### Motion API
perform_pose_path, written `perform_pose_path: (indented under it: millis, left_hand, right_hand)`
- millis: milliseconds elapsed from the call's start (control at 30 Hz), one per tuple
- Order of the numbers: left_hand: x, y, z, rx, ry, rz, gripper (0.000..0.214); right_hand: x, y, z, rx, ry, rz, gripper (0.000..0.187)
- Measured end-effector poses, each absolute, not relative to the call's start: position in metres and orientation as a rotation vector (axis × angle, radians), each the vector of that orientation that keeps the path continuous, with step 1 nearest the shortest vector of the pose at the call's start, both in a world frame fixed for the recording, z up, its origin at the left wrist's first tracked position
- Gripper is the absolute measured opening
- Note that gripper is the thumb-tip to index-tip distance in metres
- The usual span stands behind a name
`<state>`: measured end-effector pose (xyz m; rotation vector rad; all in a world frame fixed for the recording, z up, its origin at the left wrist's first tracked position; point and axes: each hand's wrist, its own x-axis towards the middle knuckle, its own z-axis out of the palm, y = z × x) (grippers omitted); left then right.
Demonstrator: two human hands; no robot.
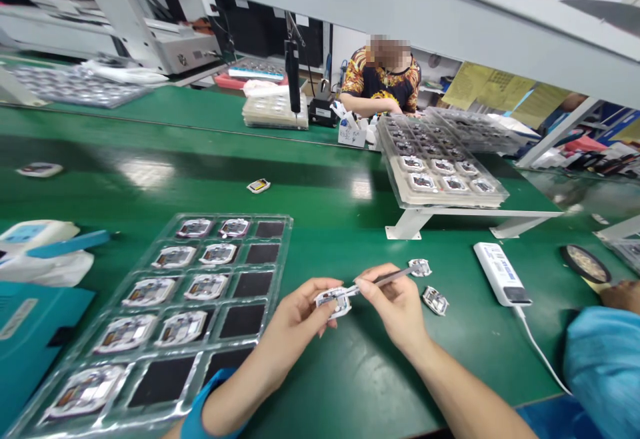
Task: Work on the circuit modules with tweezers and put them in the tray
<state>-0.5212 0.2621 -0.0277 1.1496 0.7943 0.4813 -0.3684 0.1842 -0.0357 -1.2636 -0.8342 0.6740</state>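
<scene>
I'm in an electronics workshop: glossy green worktop (pixel 320 179), clear plastic tray (pixel 287 242) of white electronic units (pixel 218 254), hanging black cylindrical tool (pixel 292 76).

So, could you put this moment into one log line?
left hand: small white rounded housing, held; right hand: slim grey tweezers, tips at housing; left side: clear plastic compartment tray, partly filled

The left forearm (pixel 250 379) and right forearm (pixel 463 382) slant inward from the near side. The left hand (pixel 299 311) has its thumb pressed toward curled fingers; just beside it, the right hand (pixel 397 306) is pinched, thumb against fingers.
</scene>
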Motion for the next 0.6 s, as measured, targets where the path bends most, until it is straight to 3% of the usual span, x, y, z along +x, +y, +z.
perform_pose_path:
  millis: [600]
  left_hand:
    - [-0.5227, 0.2610, -0.0307, 1.332, 0.739, 0.492, 0.027]
  right_hand:
    - [-0.3659, 0.1885, -0.0388, -1.235, -0.736, 0.807, 0.023]
